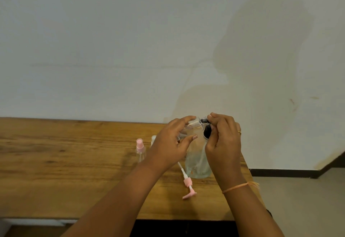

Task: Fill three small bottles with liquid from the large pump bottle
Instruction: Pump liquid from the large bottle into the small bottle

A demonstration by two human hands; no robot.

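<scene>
Wall (130,40): pale and plain, taking up most of the view and carrying a large soft shadow on its right side (with a few brownish marks further right).
Counter (65,171): wood-grained, running along the wall and ending at the right, where it is giving way to the floor.
Floor (308,208): light-coloured, meeting the wall at a dark baseboard (280,173).
Large pump bottle (196,164): clear, standing upright near the counter's right end, below both hands, with its pump off.
Left hand (171,143): its fingers are wrapping a small clear bottle (194,123), holding it tilted on its side above the large bottle.
Right hand (224,143): its fingers are curling round a black cap (206,133), with the fingertips pinching at the small bottle's neck.
Pink pump (187,184): lying flat on the counter, just left of the large bottle's base.
Pink-capped small bottle (140,150): standing upright, left of the hands.
Third small bottle (153,139): standing beside it, mostly hidden behind the left hand.
</scene>
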